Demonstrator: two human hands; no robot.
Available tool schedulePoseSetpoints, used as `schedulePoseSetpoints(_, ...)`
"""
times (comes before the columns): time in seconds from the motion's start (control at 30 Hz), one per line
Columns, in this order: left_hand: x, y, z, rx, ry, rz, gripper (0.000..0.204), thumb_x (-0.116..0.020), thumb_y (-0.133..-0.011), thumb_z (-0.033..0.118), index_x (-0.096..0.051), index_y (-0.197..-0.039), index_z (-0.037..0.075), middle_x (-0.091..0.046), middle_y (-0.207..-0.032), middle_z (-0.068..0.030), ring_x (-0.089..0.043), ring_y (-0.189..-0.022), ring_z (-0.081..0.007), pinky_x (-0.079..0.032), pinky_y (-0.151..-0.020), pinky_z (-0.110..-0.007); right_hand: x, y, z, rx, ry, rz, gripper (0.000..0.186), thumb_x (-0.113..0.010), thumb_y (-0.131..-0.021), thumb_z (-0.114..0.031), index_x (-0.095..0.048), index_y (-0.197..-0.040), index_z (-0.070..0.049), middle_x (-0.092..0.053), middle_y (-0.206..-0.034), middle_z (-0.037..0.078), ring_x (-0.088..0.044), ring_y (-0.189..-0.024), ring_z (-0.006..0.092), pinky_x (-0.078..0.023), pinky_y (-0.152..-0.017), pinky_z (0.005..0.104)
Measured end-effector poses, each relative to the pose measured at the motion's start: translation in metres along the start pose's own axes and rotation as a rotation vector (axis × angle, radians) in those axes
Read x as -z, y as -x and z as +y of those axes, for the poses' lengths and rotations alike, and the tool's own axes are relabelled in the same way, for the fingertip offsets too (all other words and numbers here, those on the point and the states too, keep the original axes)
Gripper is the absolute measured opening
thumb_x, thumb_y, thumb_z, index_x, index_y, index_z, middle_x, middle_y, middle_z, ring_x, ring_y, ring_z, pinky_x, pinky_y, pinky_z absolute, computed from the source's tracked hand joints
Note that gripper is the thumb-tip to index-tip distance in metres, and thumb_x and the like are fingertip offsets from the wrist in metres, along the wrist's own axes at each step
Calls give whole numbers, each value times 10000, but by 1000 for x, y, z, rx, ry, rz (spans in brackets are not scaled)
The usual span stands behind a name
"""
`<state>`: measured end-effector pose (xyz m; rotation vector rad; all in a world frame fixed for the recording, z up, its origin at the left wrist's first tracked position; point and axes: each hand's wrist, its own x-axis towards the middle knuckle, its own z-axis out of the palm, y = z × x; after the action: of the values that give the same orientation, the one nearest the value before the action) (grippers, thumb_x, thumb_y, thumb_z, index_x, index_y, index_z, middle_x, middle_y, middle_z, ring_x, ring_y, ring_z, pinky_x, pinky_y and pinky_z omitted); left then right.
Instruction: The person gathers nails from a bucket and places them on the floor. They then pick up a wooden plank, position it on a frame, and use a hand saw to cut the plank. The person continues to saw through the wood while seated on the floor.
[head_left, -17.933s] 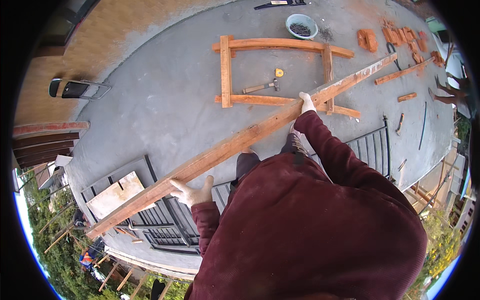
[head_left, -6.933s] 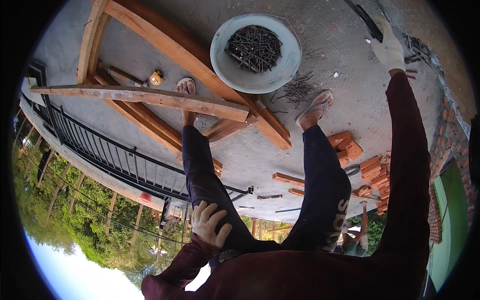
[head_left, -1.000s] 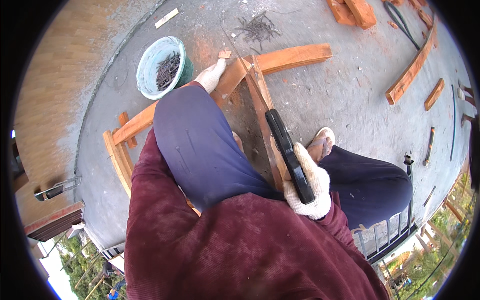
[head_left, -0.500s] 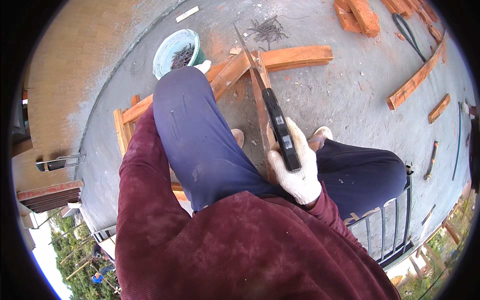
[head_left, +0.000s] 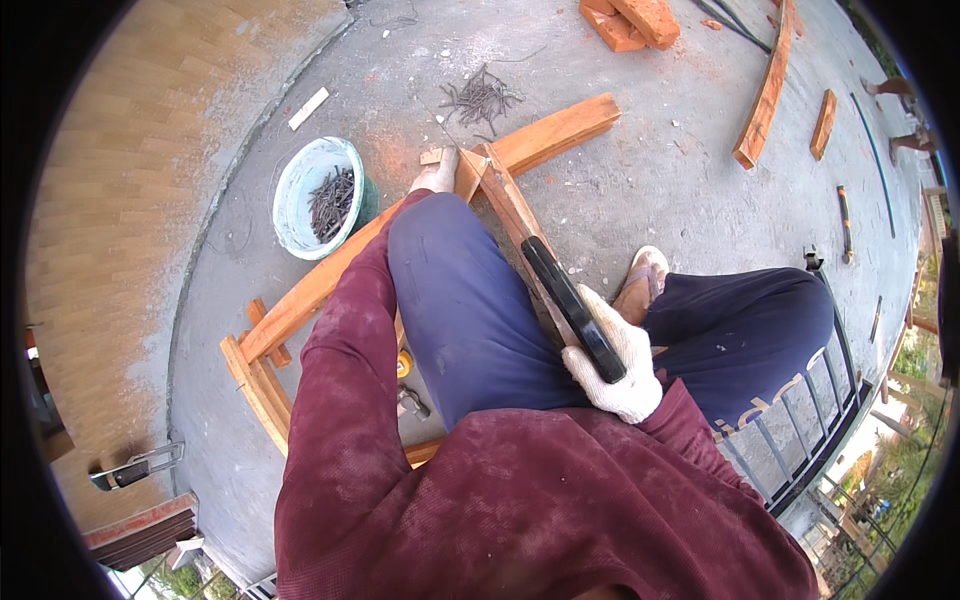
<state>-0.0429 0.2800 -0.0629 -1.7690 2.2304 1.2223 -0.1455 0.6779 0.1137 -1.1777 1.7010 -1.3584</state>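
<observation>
In a white glove, my right hand [head_left: 622,372] is closed round the black handle [head_left: 572,308] of a hand saw. Its thin blade, seen almost edge-on, points away from me toward the joint of a wooden frame. My left hand [head_left: 436,176], also gloved, reaches past my left knee and grips the wooden beam [head_left: 335,268] close to that joint; its fingers show only partly. Another beam [head_left: 560,132] runs off to the right from the joint. A narrow timber [head_left: 512,212] slants back toward me beneath the saw.
Left of the beam stands a pale bucket [head_left: 285,215] of nails, with loose nails [head_left: 482,97] beyond. Bricks [head_left: 630,22], wood offcuts [head_left: 822,124] and a hammer [head_left: 845,225] lie rightward. A yellow tape measure [head_left: 403,363] is beside my left leg, metal bars [head_left: 800,420] beside my right.
My left hand has moved along the beam, from beside the bucket to near the joint. The saw has tilted lower toward the timber, still in my right hand. The view has shifted.
</observation>
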Motion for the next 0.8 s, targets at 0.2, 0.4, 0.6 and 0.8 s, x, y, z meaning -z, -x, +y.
schedulePoseSetpoints(0.2, -12, 12, 12, -215, -196, 60, 905, -159, -951, 719, -551, -1382, 27, -563, -1324, -331, -531, -1284, -430, -395, -1084, -468, -2, 9, -17, -105, 53, -10, 679, -722, -795, -72, -481, -1416, 57, -718, -978, 162, -719, -766, 203, -550, -752, 299)
schedulePoseSetpoints(0.4, -3, -2, -15, -108, -211, 95, 865, -136, -983, 676, -602, -1304, 22, -616, -1245, -318, -593, -1197, -428, -436, -1034, -476, 1, 23, -17, -93, 24, -76, 671, -697, -803, -55, -463, -1418, 77, -674, -1206, 230, -717, -1016, 280, -530, -904, 325)
schedulePoseSetpoints(0.6, 12, 46, 37, -174, -300, 85, 610, -220, -1036, 488, -532, -1356, 71, -621, -1221, -323, -607, -1160, -455, -472, -981, -512, 11, 30, -14, 2, 125, -56, 689, -702, -775, -59, -469, -1408, 82, -667, -1206, 242, -717, -1012, 346, -541, -900, 334)
schedulePoseSetpoints(0.8, 11, 36, 32, -103, -280, 58, 510, -253, -1040, 413, -466, -1393, 112, -626, -1201, -323, -617, -1122, -474, -487, -956, -523, -2, 1, 2, 16, 65, -38, 677, -696, -758, -41, -491, -1393, 72, -683, -1129, 248, -726, -941, 344, -556, -856, 335)
